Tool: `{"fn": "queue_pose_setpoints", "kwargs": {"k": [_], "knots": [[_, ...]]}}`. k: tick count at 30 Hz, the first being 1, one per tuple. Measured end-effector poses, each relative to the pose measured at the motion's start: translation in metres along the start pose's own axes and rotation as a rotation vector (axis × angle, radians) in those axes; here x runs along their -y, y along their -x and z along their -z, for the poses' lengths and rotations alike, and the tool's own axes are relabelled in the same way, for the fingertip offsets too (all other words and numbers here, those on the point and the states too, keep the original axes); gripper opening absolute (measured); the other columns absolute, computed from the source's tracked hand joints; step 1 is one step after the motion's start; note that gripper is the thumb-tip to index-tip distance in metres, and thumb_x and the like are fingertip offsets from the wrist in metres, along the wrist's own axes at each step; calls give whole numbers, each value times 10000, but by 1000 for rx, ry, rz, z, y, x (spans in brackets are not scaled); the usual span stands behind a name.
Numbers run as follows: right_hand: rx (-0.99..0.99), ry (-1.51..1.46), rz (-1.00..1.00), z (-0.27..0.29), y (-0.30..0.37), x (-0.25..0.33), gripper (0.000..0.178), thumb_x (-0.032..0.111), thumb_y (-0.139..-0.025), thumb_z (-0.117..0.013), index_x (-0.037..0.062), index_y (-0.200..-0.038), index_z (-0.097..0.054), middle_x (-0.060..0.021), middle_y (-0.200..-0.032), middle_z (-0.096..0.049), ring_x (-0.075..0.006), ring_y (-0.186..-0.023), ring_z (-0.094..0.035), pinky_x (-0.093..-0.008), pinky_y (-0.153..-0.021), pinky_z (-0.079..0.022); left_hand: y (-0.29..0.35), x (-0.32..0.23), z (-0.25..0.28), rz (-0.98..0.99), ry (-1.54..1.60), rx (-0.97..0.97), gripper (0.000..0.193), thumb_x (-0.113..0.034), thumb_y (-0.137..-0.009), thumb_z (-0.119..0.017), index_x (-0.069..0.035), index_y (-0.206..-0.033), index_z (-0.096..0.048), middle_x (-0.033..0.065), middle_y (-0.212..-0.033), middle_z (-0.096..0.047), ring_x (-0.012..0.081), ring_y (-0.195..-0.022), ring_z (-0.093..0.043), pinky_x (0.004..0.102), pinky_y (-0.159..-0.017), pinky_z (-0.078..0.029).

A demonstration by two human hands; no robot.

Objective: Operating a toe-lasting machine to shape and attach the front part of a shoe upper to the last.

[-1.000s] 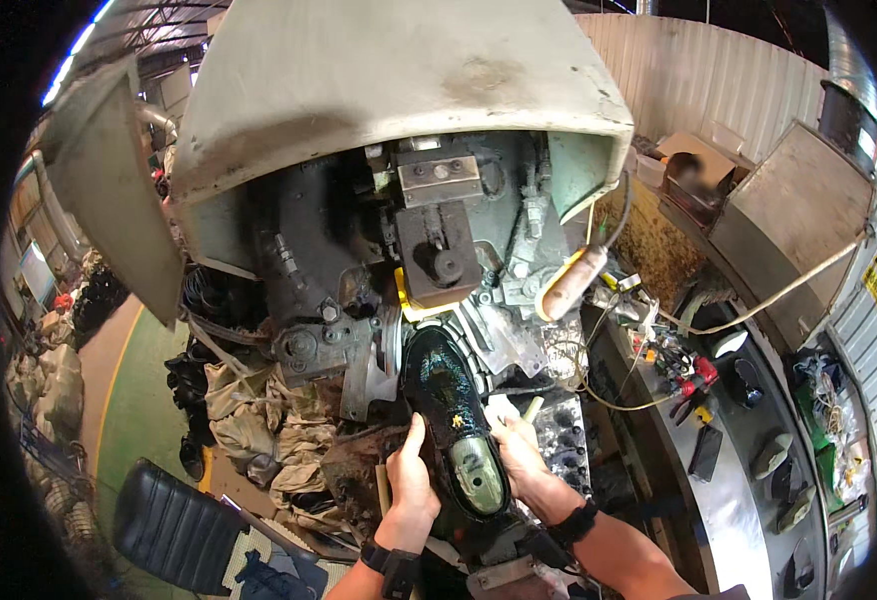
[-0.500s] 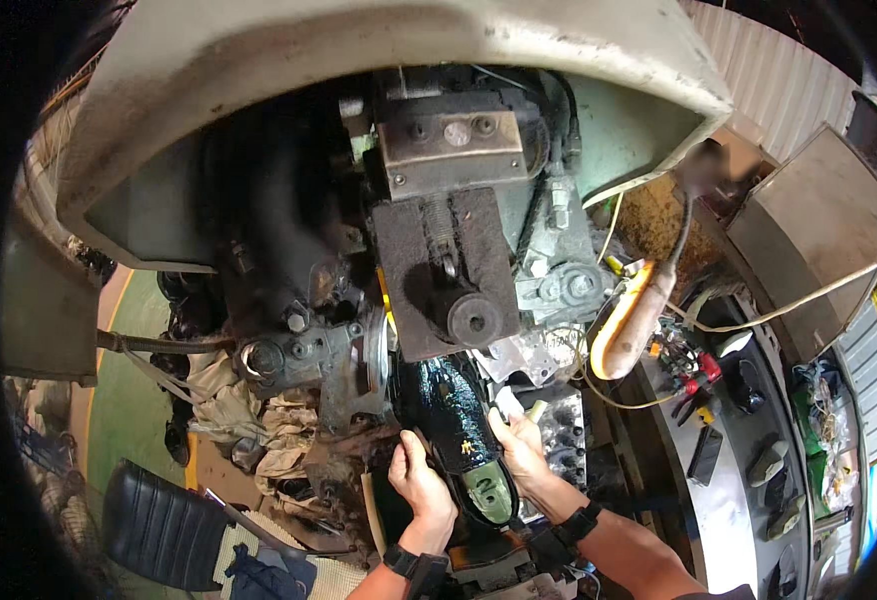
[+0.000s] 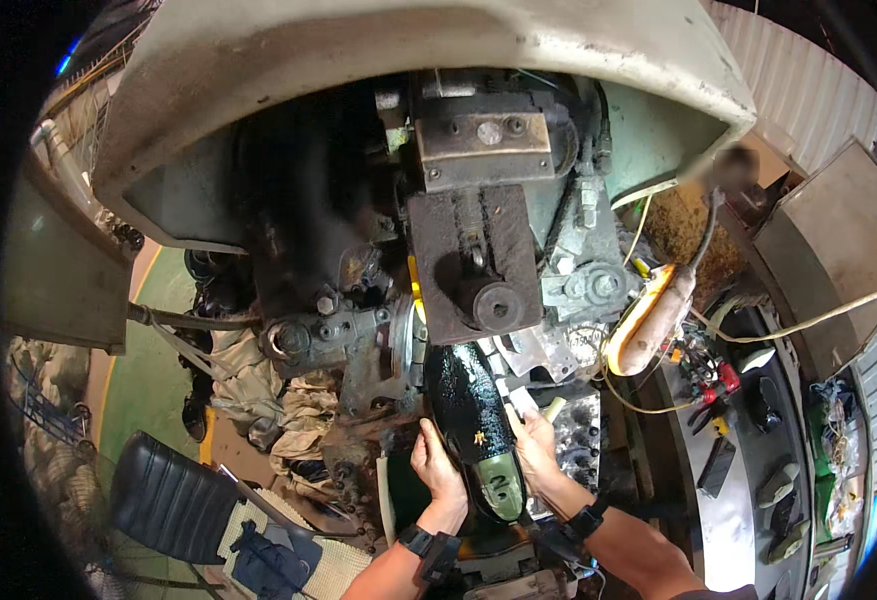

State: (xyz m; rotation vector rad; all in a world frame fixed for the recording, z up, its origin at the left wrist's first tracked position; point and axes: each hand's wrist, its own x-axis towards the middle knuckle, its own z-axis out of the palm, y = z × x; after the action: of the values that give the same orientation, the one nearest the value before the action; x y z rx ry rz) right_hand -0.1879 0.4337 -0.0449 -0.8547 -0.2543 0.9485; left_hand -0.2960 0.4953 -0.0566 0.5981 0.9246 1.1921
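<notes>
A long, shoe-shaped black piece with a glossy, wet-looking surface and a green heel part lies lengthwise between my hands; it looks like a lasted shoe upper, underside up. Its far tip reaches beneath the dark metal block of a machine, so the tip is partly hidden. My left hand grips its left side, thumb up along the edge. My right hand is closed round its right side. A small pale stick-like part pokes up just beyond my right fingers.
A curved cream machine hood arches overhead. A lit work lamp hangs at right on a flexible neck. Beyond it, a curved bench carries pliers, a dark rectangular object and shoe-like pieces. A black chair and crumpled cloth are at left.
The whole view has shifted, so the machine and bench appear farther right. Both hands still hold the shoe upper at the machine, with little change in grip.
</notes>
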Motion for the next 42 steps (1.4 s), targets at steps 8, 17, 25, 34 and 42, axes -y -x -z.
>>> {"fn": "queue_pose_setpoints", "kwargs": {"k": [8,17,25,34,42], "knots": [[-29,54,14,4,8,3,304,157,-1029,-628,-25,-1271,-594,-77,-1102,-705,-97,-874,-664,-241,-751,-547,12,-20,-8,81,-20,24,391,-358,-1075,-538,-19,-988,-713,-9,-934,-704,68,-796,-604,247,-740,-492],[17,429,-209,52,15,56,596,304,-1000,-660,-62,-1393,-402,-201,-1064,-704,-256,-887,-723,-361,-781,-610,-1,-53,36,-2,-390,151,326,-311,-1030,-620,3,-1078,-694,53,-937,-684,125,-801,-622,283,-751,-519],[-539,993,-460,346,109,25,315,218,-957,-667,-24,-1145,-593,-113,-990,-685,-192,-759,-665,-348,-642,-539,-37,17,399,-7,-1245,-307,253,-180,-844,-667,38,-948,-741,148,-907,-759,231,-827,-699,367,-778,-544],[-749,415,-590,347,133,-55,91,57,-873,-728,45,-860,-640,-60,-699,-630,-149,-512,-561,-328,-462,-432,11,53,382,510,-698,-56,363,-28,-803,-731,69,-1152,-709,89,-913,-752,182,-787,-689,312,-716,-546],[-483,563,-277,330,96,-53,514,57,-809,-736,-93,-1247,-514,-43,-838,-619,-152,-701,-566,-339,-593,-445,2,4,321,248,-1180,69,180,-26,-833,-663,12,-984,-754,208,-1170,-710,281,-1043,-678,389,-907,-516]]}}
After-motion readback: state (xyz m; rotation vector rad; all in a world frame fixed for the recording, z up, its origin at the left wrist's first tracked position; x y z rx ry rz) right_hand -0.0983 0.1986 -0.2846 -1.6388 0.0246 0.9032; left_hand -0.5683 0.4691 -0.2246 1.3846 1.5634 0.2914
